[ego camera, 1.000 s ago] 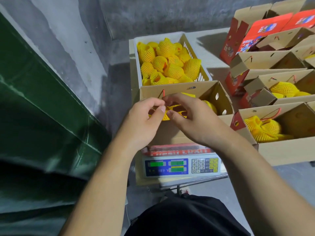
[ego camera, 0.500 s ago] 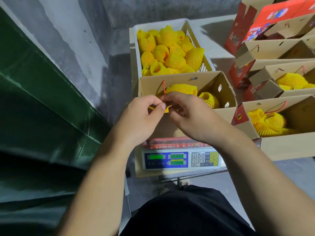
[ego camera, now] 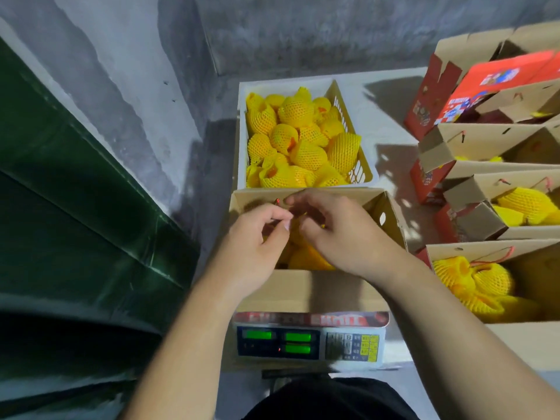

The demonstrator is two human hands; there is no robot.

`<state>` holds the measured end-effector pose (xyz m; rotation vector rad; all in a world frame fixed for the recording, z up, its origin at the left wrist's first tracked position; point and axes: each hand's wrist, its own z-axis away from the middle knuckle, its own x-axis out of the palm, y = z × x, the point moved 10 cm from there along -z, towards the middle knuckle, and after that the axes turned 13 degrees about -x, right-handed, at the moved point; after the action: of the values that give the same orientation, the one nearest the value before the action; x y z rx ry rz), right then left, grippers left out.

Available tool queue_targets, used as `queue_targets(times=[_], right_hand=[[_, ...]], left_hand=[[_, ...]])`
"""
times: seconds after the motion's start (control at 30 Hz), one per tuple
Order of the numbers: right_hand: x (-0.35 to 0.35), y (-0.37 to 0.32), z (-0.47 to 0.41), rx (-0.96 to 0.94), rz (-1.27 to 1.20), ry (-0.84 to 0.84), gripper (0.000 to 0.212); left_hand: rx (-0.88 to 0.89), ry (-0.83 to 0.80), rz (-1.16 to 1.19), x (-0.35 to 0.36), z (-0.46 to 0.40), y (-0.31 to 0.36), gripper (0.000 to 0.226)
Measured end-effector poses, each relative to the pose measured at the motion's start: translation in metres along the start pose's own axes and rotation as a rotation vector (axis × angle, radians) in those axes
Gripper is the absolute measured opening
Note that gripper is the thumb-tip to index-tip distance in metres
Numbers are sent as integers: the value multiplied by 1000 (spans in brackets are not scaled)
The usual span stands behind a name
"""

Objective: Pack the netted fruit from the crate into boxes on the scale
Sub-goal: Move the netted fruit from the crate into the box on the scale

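Note:
A white crate (ego camera: 241, 137) at the back is heaped with fruit in yellow foam netting (ego camera: 297, 112). In front of it an open cardboard box (ego camera: 318, 289) stands on the scale (ego camera: 309, 341), whose green displays are lit. Netted fruit (ego camera: 306, 259) lies inside the box, mostly hidden by my hands. My left hand (ego camera: 257, 244) pinches a thin red cord (ego camera: 276, 202) between thumb and forefinger, close to the box's back wall. My right hand (ego camera: 342, 234) hovers beside it with curled fingertips on the same cord.
To the right stand open cardboard boxes holding netted fruit (ego camera: 485, 280) (ego camera: 527, 204), with red printed boxes (ego camera: 485, 83) behind them. A dark green sloping surface (ego camera: 75, 222) fills the left. Grey concrete wall (ego camera: 303, 31) runs behind the crate.
Both hands stay together at the cord above the box and now hide more of the fruit inside. The view has tilted slightly downward.

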<state>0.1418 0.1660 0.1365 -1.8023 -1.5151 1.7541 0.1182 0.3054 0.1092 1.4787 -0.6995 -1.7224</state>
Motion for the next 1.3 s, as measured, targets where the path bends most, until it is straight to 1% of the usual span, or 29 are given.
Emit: queue_targets(times=[0.07, 0.13, 0.17, 0.23, 0.3, 0.33, 0.4, 0.47, 0.5, 0.53, 0.57, 0.63, 0.7, 0.77, 0.9, 1.0, 1.07, 1.13, 1.2, 1.23, 1.3], right_hand=[[-23, 27, -19, 33, 0, 57, 33], [-46, 68, -43, 107, 66, 76, 33], [-54, 93, -57, 154, 127, 47, 35], [-58, 146, -85, 244, 252, -88, 44], [-55, 190, -111, 299, 359, -218, 53], [-53, 208, -122, 297, 435, -273, 56], [-48, 238, -134, 244, 637, -422, 67], [-45, 262, -133, 177, 839, -551, 89], [-46, 271, -129, 161, 917, -560, 97], [-47, 277, -126, 168, 969, -536, 98], [-46, 280, -125, 185, 997, -500, 94], [-41, 281, -126, 202, 1013, -436, 78], [-37, 280, -128, 188, 1007, -384, 70], [-38, 281, -130, 159, 951, -341, 68], [-37, 286, -130, 117, 830, -296, 68], [-43, 282, -129, 81, 766, -197, 79], [-51, 277, -126, 76, 684, -107, 90], [-63, 275, -119, 107, 525, 17, 91], [-79, 273, -105, 170, 293, 183, 86], [-88, 271, -95, 217, 128, 280, 83], [-97, 258, -73, 299, -287, 466, 74]], left_hand=[[3, 25, -26, 4, -12, 6, 19], [53, 64, -70, 7, -30, 20, 20], [81, 91, -101, 7, -44, 29, 20], [106, 157, -167, 8, -79, 42, 21], [60, 198, -269, 10, -121, 47, 28], [0, 185, -344, 15, -142, 42, 35], [-167, 66, -545, 31, -177, 18, 53], [-321, -151, -728, 54, -196, -14, 75], [-379, -247, -787, 63, -201, -27, 88], [-413, -309, -829, 68, -204, -36, 98], [-423, -335, -851, 71, -208, -40, 105], [-410, -329, -833, 70, -214, -44, 110], [-409, -315, -752, 65, -216, -50, 110], [-418, -292, -676, 62, -220, -58, 103], [-404, -165, -421, 58, -233, -63, 67], [-339, -60, -365, 51, -235, -54, 60], [-267, 75, -282, 38, -230, -35, 58], [-192, 235, -125, 16, -218, -11, 66], [-162, 323, 102, -7, -192, 9, 79], [-154, 341, 203, -17, -173, 15, 84], [-128, 344, 397, -32, -128, 18, 86]])
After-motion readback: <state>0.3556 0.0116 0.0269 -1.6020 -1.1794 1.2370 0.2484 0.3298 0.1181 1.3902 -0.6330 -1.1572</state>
